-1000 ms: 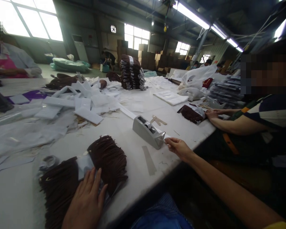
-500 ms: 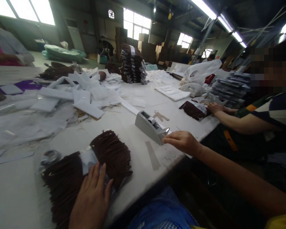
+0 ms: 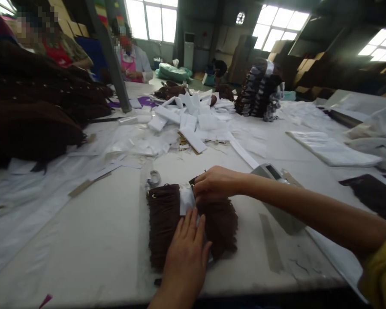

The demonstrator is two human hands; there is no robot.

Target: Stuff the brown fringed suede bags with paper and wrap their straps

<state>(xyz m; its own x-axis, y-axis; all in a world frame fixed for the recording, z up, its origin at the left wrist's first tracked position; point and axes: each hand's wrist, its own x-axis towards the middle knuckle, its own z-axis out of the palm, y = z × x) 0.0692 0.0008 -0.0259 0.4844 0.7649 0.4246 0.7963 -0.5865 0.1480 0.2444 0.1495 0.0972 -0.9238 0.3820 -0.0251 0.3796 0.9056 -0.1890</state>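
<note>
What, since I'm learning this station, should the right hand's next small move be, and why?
Probably press the right hand down onto the white band: it is curled at the band's upper right edge, while the left hand lies flat over the brown bundle. What the right hand pinches, if anything, is hidden.

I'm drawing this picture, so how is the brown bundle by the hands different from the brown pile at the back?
The bundle lies low and flat; the pile stands tall, with many layers.
The bundle has the left hand on it and the right hand over it; no hand touches the pile.
Both are mostly dark brown with paler parts.
</note>
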